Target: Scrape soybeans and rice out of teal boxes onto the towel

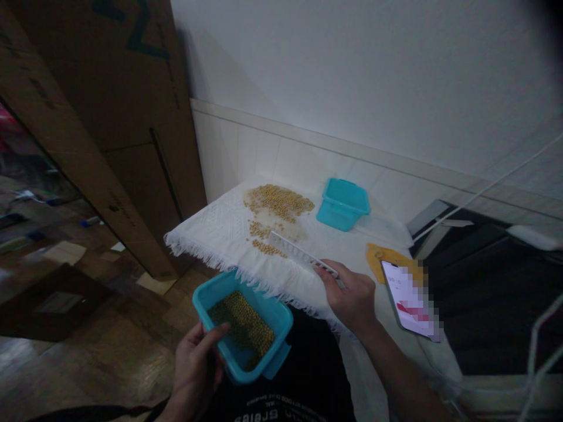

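My left hand point(196, 363) grips the near rim of a teal plastic tub point(275, 319) part full of yellowish beans, held just below the front fringe of a white cloth point(220, 231). My right hand point(352, 296) is closed on the end of a white ruler-like strip point(297, 252) that lies across the cloth. The strip's far end touches a small row of loose beans point(268, 248). A larger pile of beans point(279, 201) lies further back on the cloth.
A second teal tub point(343, 203) stands at the back of the cloth. A phone point(409, 299) with a lit screen and a yellow pad point(378, 258) lie to the right. Cardboard boxes point(114, 117) lean at the left; a white cable point(484, 190) crosses at right.
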`<state>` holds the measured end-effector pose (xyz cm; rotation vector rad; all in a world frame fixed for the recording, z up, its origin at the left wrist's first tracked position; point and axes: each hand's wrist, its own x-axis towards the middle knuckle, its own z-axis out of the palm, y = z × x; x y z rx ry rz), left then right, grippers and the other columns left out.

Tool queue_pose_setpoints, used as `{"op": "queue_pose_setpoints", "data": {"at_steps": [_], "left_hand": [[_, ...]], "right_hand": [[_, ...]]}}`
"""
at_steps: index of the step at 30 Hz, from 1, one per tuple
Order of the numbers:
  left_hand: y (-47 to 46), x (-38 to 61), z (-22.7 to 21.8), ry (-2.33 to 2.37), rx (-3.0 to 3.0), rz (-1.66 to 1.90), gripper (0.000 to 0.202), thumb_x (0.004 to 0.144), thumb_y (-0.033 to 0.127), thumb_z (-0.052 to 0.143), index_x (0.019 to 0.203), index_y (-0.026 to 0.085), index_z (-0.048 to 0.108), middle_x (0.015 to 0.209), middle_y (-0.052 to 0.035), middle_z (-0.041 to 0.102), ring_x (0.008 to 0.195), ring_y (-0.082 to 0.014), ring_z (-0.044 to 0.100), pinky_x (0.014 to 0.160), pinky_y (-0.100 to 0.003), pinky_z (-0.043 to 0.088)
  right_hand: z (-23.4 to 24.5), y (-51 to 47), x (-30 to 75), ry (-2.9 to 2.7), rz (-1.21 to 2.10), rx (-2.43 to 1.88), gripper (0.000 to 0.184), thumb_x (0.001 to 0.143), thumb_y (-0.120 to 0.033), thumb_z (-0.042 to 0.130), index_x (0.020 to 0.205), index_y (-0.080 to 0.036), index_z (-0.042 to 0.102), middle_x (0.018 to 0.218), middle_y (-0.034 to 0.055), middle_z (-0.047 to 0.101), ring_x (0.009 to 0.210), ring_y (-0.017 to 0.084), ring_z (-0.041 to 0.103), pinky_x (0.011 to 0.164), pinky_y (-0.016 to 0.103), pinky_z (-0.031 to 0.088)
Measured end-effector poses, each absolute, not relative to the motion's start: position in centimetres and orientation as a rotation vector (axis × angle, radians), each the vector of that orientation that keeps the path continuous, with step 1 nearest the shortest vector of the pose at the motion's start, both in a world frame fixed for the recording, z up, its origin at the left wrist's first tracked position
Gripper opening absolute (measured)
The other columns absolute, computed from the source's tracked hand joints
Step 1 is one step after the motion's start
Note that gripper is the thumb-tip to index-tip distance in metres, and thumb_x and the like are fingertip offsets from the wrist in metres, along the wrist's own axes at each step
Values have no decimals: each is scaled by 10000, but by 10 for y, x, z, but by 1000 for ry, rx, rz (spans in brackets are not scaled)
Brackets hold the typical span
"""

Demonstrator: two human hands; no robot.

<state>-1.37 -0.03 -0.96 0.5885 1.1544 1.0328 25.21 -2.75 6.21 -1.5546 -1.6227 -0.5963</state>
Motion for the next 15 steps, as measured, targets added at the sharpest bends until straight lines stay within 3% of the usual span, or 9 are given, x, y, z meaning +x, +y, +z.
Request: {"op": "queue_pose_setpoints", "data": {"at_steps": [3, 8, 15], "left_hand": [[0, -13, -12, 1109, 552, 1051, 301, 534, 312, 877, 686, 167, 662, 502, 11, 664, 355, -123, 551, 369, -224, 470], [0, -13, -13, 1106, 546, 1034, 320, 540, 346, 880, 670, 176, 642, 383, 74, 529, 245, -73, 385, 254, -184, 280], [-2, -17, -19, 1142, 621, 986, 334, 611, 421, 845, 659, 185, 613, 357, 59, 527, 211, -90, 389, 235, -184, 252]], "right_hand": [[62, -27, 254, -1593, -588, -1576, 259, 975, -339, 554, 906, -200, 762, 777, 40, 789, 598, 163, 734, 592, 231, 561], [61, -27, 257, -1571, -575, -1604, 262, 972, -347, 555, 903, -206, 765, 768, 38, 787, 591, 166, 732, 581, 233, 561], [61, -23, 250, -1628, -546, -1543, 233, 964, -307, 566, 908, -194, 762, 763, 37, 786, 574, 153, 726, 579, 220, 557]]}}
